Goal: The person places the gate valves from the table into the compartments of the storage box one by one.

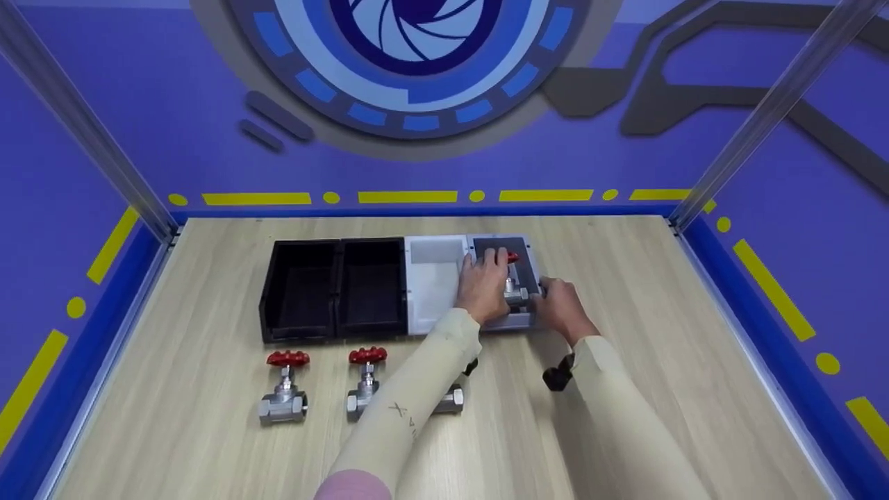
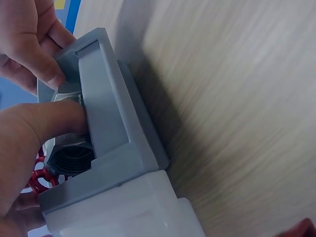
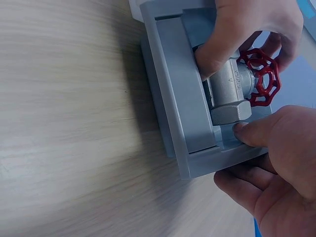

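Note:
My left hand [image 1: 484,286] reaches into the grey bin [image 3: 185,84] at the right end of the row. It grips a metal valve [image 3: 228,91] with a red handwheel [image 3: 260,78]. The thumb goes down between the valve body and the bin's front wall, and fingers reach round by the wheel. At the bin's right side, my right hand [image 1: 561,309] pinches the side wall, thumb inside near the valve's end and fingers outside. The valve lies in the bin with its wheel toward the back. In the left wrist view its threaded opening [image 2: 72,159] shows.
A white bin [image 1: 437,251] adjoins the grey one, then two black bins [image 1: 371,328] further left. In front of the row lie a left valve [image 1: 283,403], a middle valve [image 1: 367,389] and a third valve [image 1: 451,400], mostly hidden by my left forearm. Panels enclose the wooden table [image 1: 208,278].

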### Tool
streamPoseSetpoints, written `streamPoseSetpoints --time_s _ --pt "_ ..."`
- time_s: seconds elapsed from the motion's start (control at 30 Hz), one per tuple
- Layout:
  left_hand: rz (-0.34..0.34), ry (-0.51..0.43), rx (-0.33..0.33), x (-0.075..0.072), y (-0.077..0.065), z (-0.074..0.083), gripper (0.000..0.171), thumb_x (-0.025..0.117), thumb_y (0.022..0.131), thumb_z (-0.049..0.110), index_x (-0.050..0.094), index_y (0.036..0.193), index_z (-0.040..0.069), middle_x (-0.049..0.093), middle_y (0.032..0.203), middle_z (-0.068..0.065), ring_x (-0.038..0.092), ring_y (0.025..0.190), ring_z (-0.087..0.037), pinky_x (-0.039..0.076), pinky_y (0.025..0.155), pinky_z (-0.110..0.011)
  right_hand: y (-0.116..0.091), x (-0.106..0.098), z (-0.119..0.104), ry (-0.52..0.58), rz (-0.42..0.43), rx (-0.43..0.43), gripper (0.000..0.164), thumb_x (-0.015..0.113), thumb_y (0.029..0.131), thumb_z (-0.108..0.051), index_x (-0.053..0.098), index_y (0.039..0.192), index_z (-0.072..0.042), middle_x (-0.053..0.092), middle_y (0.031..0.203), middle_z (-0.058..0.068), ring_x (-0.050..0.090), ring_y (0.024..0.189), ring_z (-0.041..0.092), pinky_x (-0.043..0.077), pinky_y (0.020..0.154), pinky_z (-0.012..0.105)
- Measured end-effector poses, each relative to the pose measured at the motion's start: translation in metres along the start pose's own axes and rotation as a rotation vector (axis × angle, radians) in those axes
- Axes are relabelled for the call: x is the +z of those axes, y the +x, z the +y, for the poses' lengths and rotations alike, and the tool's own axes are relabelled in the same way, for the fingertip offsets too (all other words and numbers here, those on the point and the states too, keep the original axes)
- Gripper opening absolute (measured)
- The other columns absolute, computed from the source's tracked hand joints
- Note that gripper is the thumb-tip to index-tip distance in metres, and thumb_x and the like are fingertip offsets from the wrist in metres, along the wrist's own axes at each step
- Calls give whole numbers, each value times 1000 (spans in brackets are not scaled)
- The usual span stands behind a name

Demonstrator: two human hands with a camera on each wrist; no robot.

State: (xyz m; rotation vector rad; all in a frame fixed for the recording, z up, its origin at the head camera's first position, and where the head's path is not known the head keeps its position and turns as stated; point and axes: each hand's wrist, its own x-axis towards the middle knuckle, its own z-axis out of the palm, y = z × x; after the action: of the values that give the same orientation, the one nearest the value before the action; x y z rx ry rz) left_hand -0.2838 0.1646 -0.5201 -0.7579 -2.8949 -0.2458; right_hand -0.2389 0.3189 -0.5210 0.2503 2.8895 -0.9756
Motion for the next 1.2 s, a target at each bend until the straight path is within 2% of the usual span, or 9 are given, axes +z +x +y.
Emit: streamPoseSetpoints --time_s 0.23,0.4,0.53,0.7,0.9,1.07,1.2 --pt "-42 11 -3 1 4 0 97 84 63 34 35 143 10 52 129 -9 61 113 -22 34 112 -49 -1 0 0 21 9 -23 18 55 92 -5 64 107 -1 59 84 7 52 72 17 40 61 26" --pt "-66 25 5 4 8 -1 95 83 66 35 35 144 9 52 130 -9 61 114 -23 31 114 -51 -2 0 1 26 16 -30 16 57 93 -5 65 105 1 62 85 10 52 71 17 41 62 27" --pt "-62 49 14 7 9 -1 92 81 68 36 36 144 9 52 130 -10 62 112 -24 31 114 -52 -2 0 0 40 6 -24 18 57 93 -6 64 108 2 64 91 13 53 74 17 42 64 28" --pt "-43 55 20 11 9 -1 88 79 69 33 38 142 9 54 128 -10 64 108 -25 29 115 -54 -2 -1 -1 26 8 -25 12 57 94 -7 62 99 3 58 82 8 51 72 18 41 63 29" --pt "-18 50 9 14 8 -3 89 82 66 32 40 141 9 56 126 -9 66 103 -23 25 116 -54 -2 1 -2 20 13 -39 13 56 93 -6 63 100 2 58 83 7 51 72 18 41 63 28" --pt "-22 58 4 15 7 -1 90 82 64 32 40 141 9 56 124 -7 68 93 -20 20 119 -54 -3 1 -3 0 27 -39 6 56 93 -6 59 90 -1 54 78 5 49 71 18 39 62 29" --pt "-18 61 3 16 7 0 88 81 64 31 42 140 8 58 121 -7 68 89 -20 18 120 -53 -2 1 -2 -8 19 -25 6 57 93 -6 58 89 -2 53 79 5 48 72 18 38 62 29"
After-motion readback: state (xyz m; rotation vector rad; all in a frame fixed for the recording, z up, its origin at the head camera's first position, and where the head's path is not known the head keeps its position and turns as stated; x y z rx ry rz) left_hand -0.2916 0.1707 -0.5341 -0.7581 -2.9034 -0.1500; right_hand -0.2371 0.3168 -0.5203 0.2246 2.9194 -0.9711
